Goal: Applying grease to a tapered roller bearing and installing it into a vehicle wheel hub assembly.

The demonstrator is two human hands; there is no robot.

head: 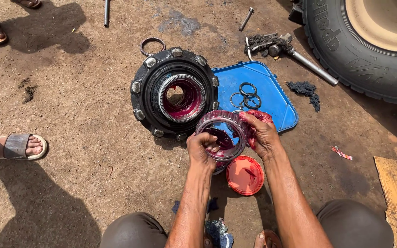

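Left hand (201, 148) grips the bearing (221, 134) rim while the right hand (263, 133) smears red grease on its side, just in front of the hub (174, 94) — I'd say turn it slowly, pack evenly.

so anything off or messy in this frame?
Mostly grease. The right hand is smeared red where it meets the bearing ring that the left hand holds. Loose metal rings lie scattered on the blue tray; another ring sits in the dirt behind the hub.
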